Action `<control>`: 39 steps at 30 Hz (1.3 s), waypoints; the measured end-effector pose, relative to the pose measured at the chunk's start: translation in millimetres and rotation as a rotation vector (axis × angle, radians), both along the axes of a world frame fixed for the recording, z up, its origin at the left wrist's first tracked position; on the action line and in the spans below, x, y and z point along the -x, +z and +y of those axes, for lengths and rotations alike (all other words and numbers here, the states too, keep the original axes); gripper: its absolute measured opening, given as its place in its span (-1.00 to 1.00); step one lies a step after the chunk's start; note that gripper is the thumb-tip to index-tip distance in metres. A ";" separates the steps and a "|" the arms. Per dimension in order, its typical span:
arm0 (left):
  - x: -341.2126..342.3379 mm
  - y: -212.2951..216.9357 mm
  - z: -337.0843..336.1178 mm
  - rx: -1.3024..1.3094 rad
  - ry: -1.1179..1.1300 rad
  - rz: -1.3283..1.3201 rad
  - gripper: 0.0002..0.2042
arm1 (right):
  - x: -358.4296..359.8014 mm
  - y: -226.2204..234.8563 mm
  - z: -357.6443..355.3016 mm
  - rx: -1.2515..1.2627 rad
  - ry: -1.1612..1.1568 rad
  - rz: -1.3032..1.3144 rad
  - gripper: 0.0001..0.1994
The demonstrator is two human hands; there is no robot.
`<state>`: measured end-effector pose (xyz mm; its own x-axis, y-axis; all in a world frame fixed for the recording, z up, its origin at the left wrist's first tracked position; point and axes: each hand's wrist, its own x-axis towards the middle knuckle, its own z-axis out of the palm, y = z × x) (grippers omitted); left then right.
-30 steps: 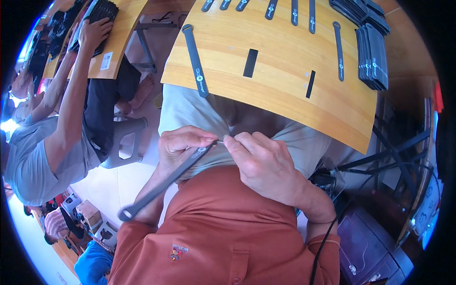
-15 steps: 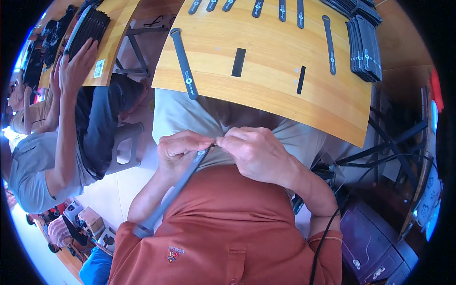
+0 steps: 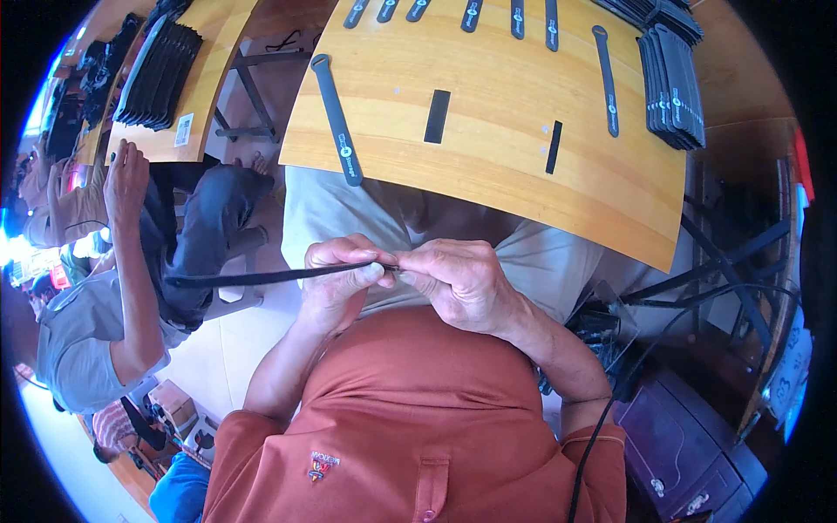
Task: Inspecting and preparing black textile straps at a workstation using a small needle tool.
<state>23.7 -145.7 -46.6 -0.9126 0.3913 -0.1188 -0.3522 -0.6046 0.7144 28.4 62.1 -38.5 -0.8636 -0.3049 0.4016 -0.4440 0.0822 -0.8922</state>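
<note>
You pinch one end of the black strap (image 3: 270, 277) between both hands — left hand (image 3: 342, 283), right hand (image 3: 462, 281) — working it; keep both grips clamped, the strap level.

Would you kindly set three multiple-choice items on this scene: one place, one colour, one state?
1. Where is the stack of black straps?
A. far right of the wooden table
B. on the floor
C. on the person's lap

2. What colour is the person's shirt?
A. blue
B. white
C. rust orange

3. How is the long black strap held?
A. lying loose on the table
B. pinched by left hand and right hand
C. dangling from one hand

Answers: 1 A, it sits at the table's right end; 2 C, its fabric fills the foreground; 3 B, both hands meet on its end.
</note>
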 end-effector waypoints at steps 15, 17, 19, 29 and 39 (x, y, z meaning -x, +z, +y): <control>-3.4 28.3 26.3 0.693 0.214 0.132 -0.68 | -7.1 11.3 -5.1 -0.226 -0.264 0.078 -0.73; -3.3 28.6 28.1 0.638 0.219 0.088 -0.67 | -5.5 10.7 -3.5 -0.188 -0.255 0.080 -0.72; -3.0 25.4 25.0 0.643 0.192 0.089 -0.67 | -6.3 8.1 -2.4 -0.134 -0.237 0.027 -0.73; -3.1 18.4 25.0 0.548 0.237 0.117 -0.67 | -8.9 6.4 -6.0 0.016 -0.190 -0.187 -0.77; -3.3 4.5 22.6 0.671 0.201 0.241 -0.79 | -9.2 4.7 -7.5 0.031 -0.226 -0.203 -0.78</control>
<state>27.0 -123.1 -42.1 -0.9899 0.1278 -0.0607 -0.0672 -0.0473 0.9966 37.6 54.6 -33.8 -0.9716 -0.0860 0.2203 -0.2302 0.1302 -0.9644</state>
